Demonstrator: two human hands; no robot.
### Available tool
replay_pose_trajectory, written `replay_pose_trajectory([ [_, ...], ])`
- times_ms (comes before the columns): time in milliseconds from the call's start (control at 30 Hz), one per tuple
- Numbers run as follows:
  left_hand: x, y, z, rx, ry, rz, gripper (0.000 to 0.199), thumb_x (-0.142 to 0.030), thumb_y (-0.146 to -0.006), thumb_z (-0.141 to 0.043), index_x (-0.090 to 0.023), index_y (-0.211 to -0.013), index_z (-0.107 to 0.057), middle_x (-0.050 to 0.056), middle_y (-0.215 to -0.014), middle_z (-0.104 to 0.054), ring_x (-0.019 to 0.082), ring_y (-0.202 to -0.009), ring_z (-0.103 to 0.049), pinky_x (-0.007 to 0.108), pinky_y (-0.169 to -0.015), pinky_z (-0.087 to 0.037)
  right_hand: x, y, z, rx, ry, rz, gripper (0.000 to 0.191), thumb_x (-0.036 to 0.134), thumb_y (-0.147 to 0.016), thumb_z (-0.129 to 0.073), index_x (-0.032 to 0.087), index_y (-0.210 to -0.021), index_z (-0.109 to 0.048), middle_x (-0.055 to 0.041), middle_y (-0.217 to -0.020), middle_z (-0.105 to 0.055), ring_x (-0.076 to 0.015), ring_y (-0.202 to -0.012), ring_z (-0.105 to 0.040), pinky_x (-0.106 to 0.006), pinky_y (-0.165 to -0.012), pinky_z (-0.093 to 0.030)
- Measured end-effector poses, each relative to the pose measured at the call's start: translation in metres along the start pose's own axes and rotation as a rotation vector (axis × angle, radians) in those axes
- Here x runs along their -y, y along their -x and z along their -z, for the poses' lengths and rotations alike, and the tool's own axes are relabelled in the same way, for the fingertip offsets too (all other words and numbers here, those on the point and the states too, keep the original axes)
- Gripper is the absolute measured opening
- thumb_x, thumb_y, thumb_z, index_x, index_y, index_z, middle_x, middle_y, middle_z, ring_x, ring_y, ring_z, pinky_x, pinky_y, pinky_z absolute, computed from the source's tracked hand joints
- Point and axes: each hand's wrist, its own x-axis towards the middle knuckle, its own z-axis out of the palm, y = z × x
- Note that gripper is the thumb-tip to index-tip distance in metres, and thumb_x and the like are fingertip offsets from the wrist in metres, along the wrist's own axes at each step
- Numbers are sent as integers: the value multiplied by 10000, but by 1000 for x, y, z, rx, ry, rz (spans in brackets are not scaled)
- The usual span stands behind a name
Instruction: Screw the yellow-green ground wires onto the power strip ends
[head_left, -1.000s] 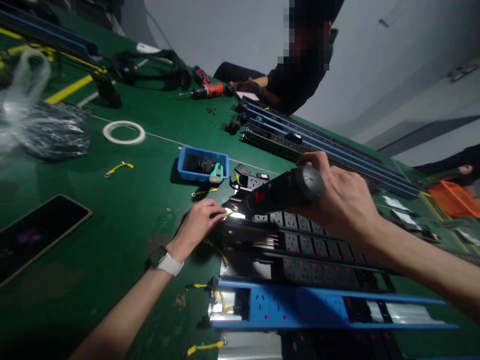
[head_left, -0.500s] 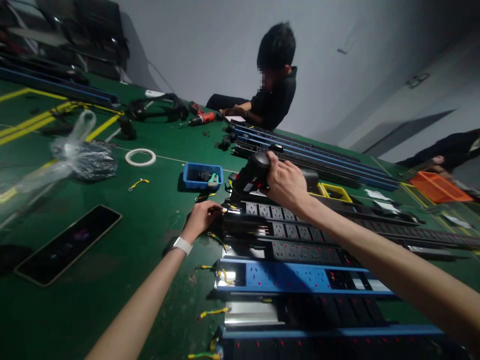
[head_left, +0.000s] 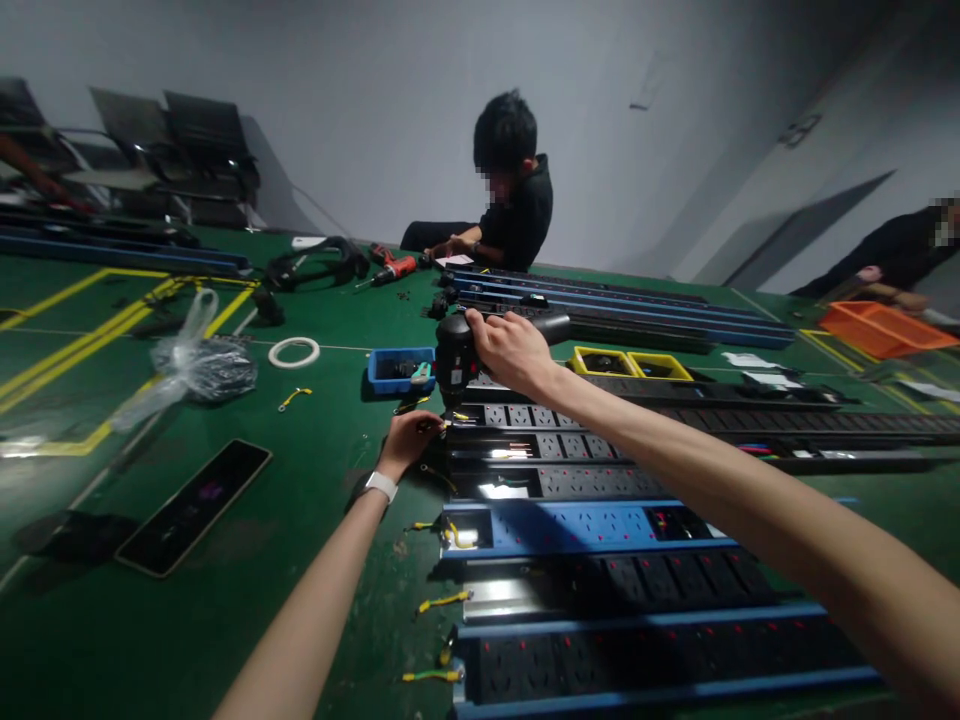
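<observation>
My right hand [head_left: 514,350] is wrapped round a black cordless drill [head_left: 454,350], its front end pointing down over the left end of a black socket strip [head_left: 517,415]. At that same end, my left hand [head_left: 407,442] is closed in a pinch on a short yellow-green wire [head_left: 444,429], mostly hidden by the fingers. The drill's tip is hard to make out against the dark strip. More strips lie side by side below, among them a blue socket strip [head_left: 570,528], with short yellow-green wires [head_left: 442,602] at their left ends.
A blue bin [head_left: 379,372] with a teal-handled tool stands just behind my left hand. Yellow bins [head_left: 660,367] are beyond my right forearm. To the left lie a phone [head_left: 195,508], a tape roll [head_left: 294,352] and a plastic bag [head_left: 202,365]. A co-worker [head_left: 517,200] sits across the table.
The drill in my right hand has moved left and now stands more upright over the strip's end. My left hand keeps its pinch there. The view has shifted slightly.
</observation>
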Motion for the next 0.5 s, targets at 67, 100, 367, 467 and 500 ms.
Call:
replay_pose_trajectory([
  [67,0,-1,0,4,14,-7,43,-206,-780,-776,-193,-819,-790,32,-859,-804,165,-764,-741,253,-750,-589,0,1,-1,-18,-11,-4,541,147,-963,-327,-4,-1483,-315,-162,-1057,-715,-204,-965,-638,-323,-798,-315],
  [100,1,-1,0,7,22,-8,41,-200,-779,-775,-192,-817,-790,31,-852,-803,161,-749,-737,249,-736,-587,1,1,-1,-24,-16,-7,529,142,-969,-313,1,-1478,-320,-163,-1058,-716,-204,-965,-639,-323,-799,-317],
  [367,5,0,-6,2,22,72,60,-159,-776,-753,-193,-807,-791,35,-835,-797,160,-732,-723,261,-735,-591,5,4,1,-10,-39,-95,571,133,-925,-409,21,-1478,-324,-158,-1103,-713,-215,-973,-668,-328,-802,-362],
  [467,6,1,-6,13,3,11,93,-153,-817,-711,-185,-854,-790,55,-868,-786,164,-772,-715,272,-744,-584,1,12,-3,13,-54,-142,642,140,-871,-488,1,-1475,-319,-173,-1122,-710,-217,-1004,-670,-324,-816,-383],
  [500,6,1,-6,20,-21,-21,109,-147,-831,-697,-186,-871,-791,59,-879,-779,167,-793,-711,281,-764,-580,0,15,-4,15,-62,-152,647,146,-871,-492,-2,-1475,-317,-173,-1125,-709,-220,-1015,-670,-324,-824,-388],
])
